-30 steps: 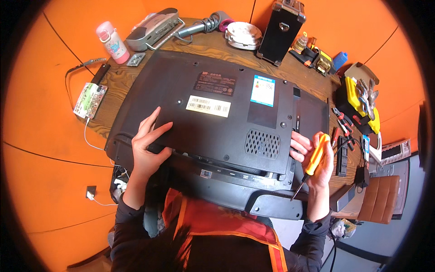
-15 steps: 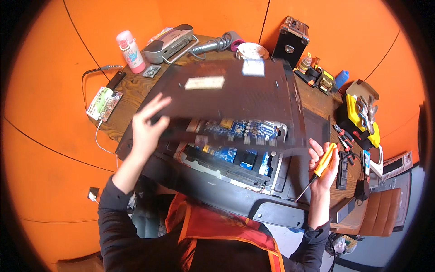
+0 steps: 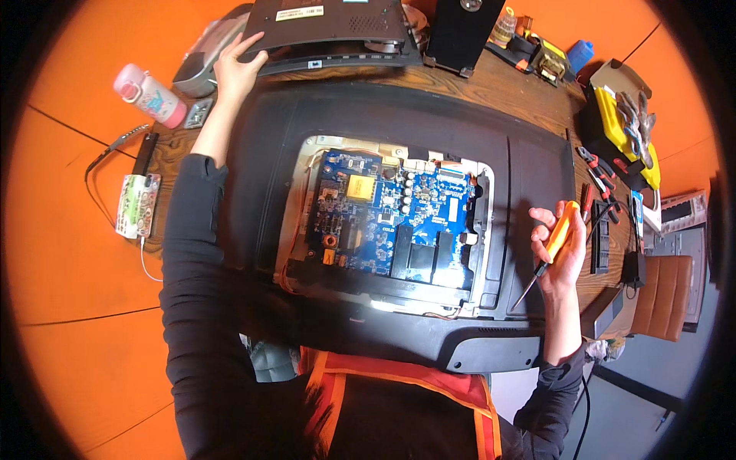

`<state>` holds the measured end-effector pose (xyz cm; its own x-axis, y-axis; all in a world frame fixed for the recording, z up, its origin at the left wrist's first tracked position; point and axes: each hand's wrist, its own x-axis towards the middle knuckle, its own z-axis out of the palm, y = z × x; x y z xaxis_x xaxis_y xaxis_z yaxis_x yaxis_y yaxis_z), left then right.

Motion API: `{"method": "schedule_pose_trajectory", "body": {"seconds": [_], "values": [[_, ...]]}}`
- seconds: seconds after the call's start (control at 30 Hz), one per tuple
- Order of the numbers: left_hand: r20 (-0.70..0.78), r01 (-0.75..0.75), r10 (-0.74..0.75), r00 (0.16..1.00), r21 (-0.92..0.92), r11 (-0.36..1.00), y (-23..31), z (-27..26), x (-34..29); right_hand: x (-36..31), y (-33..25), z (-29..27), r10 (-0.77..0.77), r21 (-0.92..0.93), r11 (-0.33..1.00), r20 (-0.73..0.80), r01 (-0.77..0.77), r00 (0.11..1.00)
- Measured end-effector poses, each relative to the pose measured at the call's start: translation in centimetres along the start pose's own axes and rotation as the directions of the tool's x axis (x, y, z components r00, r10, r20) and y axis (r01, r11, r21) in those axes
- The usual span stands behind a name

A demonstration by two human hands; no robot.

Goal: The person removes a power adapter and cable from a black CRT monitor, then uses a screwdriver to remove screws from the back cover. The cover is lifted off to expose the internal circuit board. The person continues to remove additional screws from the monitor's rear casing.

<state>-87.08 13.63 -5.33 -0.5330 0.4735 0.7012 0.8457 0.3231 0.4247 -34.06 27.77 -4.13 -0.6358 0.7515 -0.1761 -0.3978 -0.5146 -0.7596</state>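
Observation:
Face down before me lies a large black flat-screen set, its blue circuit board exposed inside a pale metal frame. Beyond its far edge, at the top of the view, is the dark plastic back cover, with vents and a row of ports along its near edge. My left hand is stretched far out, gripping the cover's left edge between thumb and fingers. My right hand is closed around a screwdriver with a yellow-orange handle, its shaft slanting down over the set's right side.
A pink bottle and a phone are at the left. At the back stands a black case. Pliers, a black-and-yellow toolbox with gloves and a black remote-like strip lie along the right.
The cover has moved from above the set to the back of the table, carried by my left hand, uncovering the circuit board. My right hand still holds the screwdriver.

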Motion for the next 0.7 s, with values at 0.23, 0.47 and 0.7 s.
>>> {"method": "schedule_pose_trajectory", "body": {"seconds": [0.23, 0.47, 0.7], "values": [[0.228, -0.17, 0.141, 0.963, 0.115, 0.979, -5.8, 2.6, 2.9, 0.6, 0.7, 0.2, -0.023, -0.175, 0.984, -0.024, 0.019, 0.999], [0.408, -0.24, 0.106, 0.907, 0.296, 0.925, -3.7, 2.1, 1.5, 0.4, 0.5, 0.5, -0.076, -0.25, 0.966, -0.055, 0.06, 0.996], [0.515, -0.316, 0.297, 0.804, -0.052, 0.947, 10.3, -10.9, -8.4, 0.0, 0.6, 0.6, -0.146, -0.249, 0.958, 0.001, 0.142, 0.989]]}}
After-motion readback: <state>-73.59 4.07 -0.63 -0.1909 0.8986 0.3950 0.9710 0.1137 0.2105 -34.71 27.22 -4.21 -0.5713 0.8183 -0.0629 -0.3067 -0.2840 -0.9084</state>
